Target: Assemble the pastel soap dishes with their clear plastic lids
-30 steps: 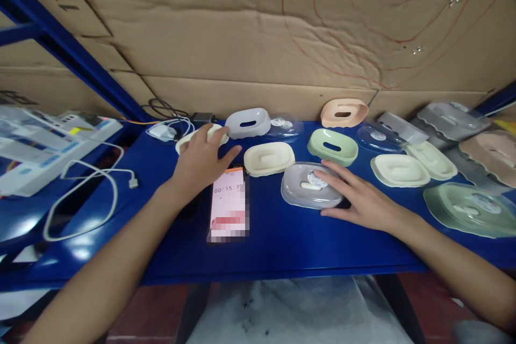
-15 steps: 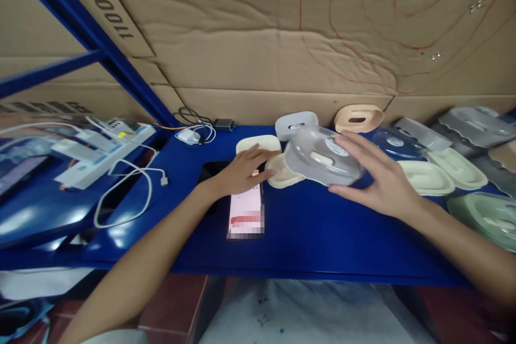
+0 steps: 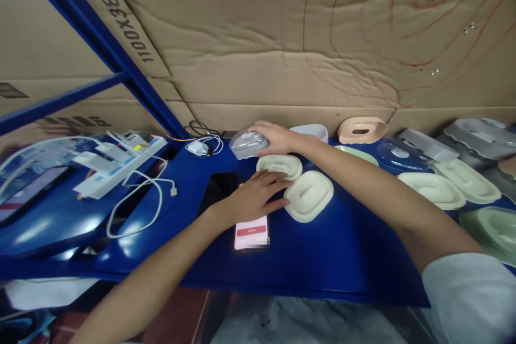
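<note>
My right hand (image 3: pixel 276 137) reaches across to the back left of the blue shelf (image 3: pixel 346 250) and is closed on a clear grey soap-dish lid (image 3: pixel 249 144), set down or held just above the surface near the wall. My left hand (image 3: pixel 258 196) lies with fingers stretched flat over the top of a phone (image 3: pixel 250 230) with a lit pink screen, its fingertips next to two cream soap-dish trays (image 3: pixel 308 195), (image 3: pixel 279 164).
Several more soap dishes and lids line the right: a peach one (image 3: pixel 362 129), a clear lid (image 3: pixel 395 153), cream trays (image 3: pixel 433 189) and a green lid (image 3: pixel 492 227). A dark phone (image 3: pixel 217 190), a charger with cables (image 3: pixel 200 147) and a power strip (image 3: pixel 116 164) lie left. Cardboard backs the shelf.
My right hand has carried the clear grey lid from the middle of the shelf across to the back left. My left hand slid down onto the phone. The view has shifted left.
</note>
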{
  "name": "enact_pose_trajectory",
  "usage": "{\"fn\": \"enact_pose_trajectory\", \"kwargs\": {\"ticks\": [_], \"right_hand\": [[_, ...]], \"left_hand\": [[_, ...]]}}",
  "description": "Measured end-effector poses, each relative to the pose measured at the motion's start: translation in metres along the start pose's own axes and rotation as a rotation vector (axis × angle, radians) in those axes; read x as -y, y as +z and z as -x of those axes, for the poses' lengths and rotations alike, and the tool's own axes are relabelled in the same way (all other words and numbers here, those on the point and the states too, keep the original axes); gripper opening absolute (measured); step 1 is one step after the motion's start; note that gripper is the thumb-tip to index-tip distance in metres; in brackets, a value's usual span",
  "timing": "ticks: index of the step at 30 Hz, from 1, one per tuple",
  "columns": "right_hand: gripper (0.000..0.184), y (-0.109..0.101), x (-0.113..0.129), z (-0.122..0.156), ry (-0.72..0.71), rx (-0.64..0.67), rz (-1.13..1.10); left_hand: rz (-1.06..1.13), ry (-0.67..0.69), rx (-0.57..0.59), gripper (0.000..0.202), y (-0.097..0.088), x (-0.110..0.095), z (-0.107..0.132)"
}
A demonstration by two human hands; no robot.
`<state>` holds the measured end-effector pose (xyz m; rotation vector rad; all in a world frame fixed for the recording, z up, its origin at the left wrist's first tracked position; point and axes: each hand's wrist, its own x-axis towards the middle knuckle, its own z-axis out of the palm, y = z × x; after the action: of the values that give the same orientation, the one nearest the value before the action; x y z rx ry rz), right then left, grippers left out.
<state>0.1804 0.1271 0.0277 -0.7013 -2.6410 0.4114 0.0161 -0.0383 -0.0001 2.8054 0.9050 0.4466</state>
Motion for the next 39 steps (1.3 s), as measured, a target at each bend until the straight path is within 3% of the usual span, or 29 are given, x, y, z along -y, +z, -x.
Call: {"fn": "enact_pose_trajectory", "kwargs": {"ticks": [5, 9, 13, 16, 19, 22, 27, 32, 35, 39], "right_hand": [[0.082, 0.011, -0.007, -0.009, 0.045, 0.017, 0.038], [0.076, -0.002, 0.003, 0.015, 0.109, 0.010, 0.100], [0.045, -0.031, 0.037, 0.079, 0.053, -0.074, 0.174], [0.031, -0.044, 0.065, 0.140, 0.038, -0.065, 0.220], [0.028, -0.038, 0.082, 0.192, 0.063, -0.095, 0.199], [0.026, -0.021, 0.086, 0.221, 0.029, -0.083, 0.172], [0.026, 0.000, 0.077, 0.227, 0.064, -0.113, 0.224], [0.027, -0.009, 0.068, 0.222, 0.150, -0.171, 0.352], [0.031, -0.025, 0.055, 0.208, 0.170, -0.261, 0.428], [0.040, -0.043, 0.024, 0.171, 0.206, -0.261, 0.539]], "left_hand": [[-0.007, 0.052, 0.078, 0.046, -0.003, -0.021, 0.001], [-0.013, 0.086, 0.097, 0.047, -0.001, -0.033, 0.001], [-0.077, 0.074, 0.050, 0.045, 0.003, -0.034, 0.001], [-0.134, 0.058, 0.014, 0.042, 0.006, -0.031, 0.001], [-0.181, 0.043, 0.009, 0.043, 0.008, -0.029, 0.001], [-0.221, 0.010, 0.003, 0.046, 0.007, -0.026, 0.001], [-0.258, -0.054, -0.075, 0.050, 0.008, -0.007, 0.000], [-0.257, -0.114, -0.135, 0.048, 0.010, 0.006, -0.001], [-0.233, -0.068, -0.141, 0.045, 0.006, -0.006, -0.002], [-0.120, 0.175, -0.036, 0.045, 0.000, -0.037, -0.001]]}}
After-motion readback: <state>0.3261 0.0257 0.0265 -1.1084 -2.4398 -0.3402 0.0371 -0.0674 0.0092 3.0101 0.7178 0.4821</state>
